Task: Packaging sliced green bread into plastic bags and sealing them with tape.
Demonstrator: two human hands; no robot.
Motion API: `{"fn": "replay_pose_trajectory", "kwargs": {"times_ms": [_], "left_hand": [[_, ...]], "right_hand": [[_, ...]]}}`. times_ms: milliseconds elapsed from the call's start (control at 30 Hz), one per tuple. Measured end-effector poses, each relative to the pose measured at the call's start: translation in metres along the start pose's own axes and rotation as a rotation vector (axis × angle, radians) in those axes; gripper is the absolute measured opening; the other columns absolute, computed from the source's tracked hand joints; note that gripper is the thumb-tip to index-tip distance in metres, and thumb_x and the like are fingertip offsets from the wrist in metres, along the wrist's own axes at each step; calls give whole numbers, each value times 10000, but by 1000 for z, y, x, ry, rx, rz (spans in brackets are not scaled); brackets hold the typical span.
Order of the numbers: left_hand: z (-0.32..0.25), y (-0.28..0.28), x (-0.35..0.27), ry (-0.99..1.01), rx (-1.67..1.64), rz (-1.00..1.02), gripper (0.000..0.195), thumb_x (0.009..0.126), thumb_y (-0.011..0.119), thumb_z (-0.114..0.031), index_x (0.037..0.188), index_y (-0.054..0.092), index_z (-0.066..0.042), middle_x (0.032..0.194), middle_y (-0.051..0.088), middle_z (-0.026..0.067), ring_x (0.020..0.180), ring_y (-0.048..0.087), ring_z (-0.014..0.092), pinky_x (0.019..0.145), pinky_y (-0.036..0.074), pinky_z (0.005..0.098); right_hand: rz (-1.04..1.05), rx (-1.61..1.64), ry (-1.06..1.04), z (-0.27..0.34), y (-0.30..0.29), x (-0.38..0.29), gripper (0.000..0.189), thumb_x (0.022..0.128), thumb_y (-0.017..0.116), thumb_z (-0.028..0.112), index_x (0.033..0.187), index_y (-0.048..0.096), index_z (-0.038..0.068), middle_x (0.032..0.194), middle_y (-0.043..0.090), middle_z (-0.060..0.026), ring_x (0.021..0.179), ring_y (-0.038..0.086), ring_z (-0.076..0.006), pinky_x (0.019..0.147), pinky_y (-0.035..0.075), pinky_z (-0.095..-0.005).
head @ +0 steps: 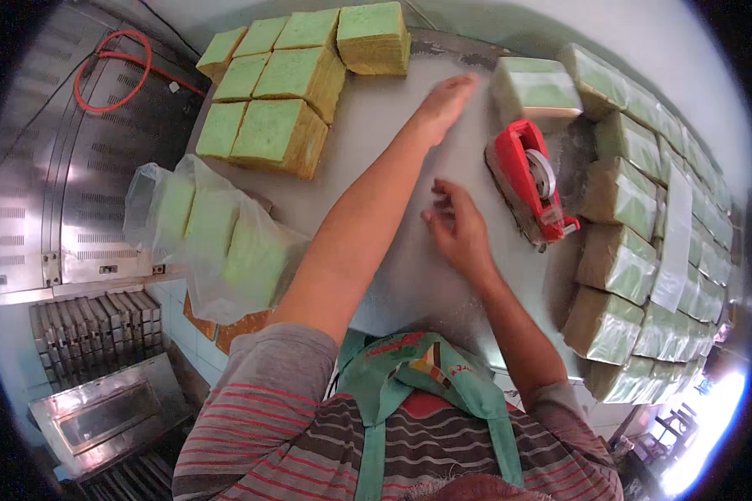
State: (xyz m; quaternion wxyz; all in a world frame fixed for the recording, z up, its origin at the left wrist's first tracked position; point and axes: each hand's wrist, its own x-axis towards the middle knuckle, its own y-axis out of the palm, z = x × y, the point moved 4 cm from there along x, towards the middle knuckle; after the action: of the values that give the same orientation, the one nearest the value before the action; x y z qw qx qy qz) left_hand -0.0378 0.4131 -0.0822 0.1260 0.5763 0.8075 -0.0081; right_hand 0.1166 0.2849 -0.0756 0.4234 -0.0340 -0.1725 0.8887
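Note:
My left hand [448,106] reaches far over the metal tabletop [376,100], blurred, a little left of a block of green cake-like slices in clear wrap [536,91]; I see nothing in it. Nearer to me, my right hand [457,228] hovers with its fingers curled and apart, holding nothing. To its right stands a red tape dispenser [526,169] with a roll of clear tape. Unwrapped square stacks of green slices [276,131] stand at the back left. A clear plastic bag [213,232] with more green slices lies left of my left forearm.
Rows of wrapped green blocks [620,263] line the right side, with a strip of white plastic [672,238] on top. Steel cabinets [94,188] and a looped orange hose [113,106] are at the left. Metal pans [100,325] are stacked below them at the lower left.

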Motion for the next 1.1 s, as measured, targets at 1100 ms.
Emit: {"fn": "replay_pose_trajectory", "kwargs": {"times_ms": [1100], "left_hand": [[6,-154,4,310,98,-595,596,674,623,73,1233,444,-35,1114,571,52,992,564,179,855,438,262]], "right_hand": [[-349,-159,-145,-41,42,231,616,725,674,12,1299,452,25,1080,637,-164,1016,615,-271,882,480,-380]]}}
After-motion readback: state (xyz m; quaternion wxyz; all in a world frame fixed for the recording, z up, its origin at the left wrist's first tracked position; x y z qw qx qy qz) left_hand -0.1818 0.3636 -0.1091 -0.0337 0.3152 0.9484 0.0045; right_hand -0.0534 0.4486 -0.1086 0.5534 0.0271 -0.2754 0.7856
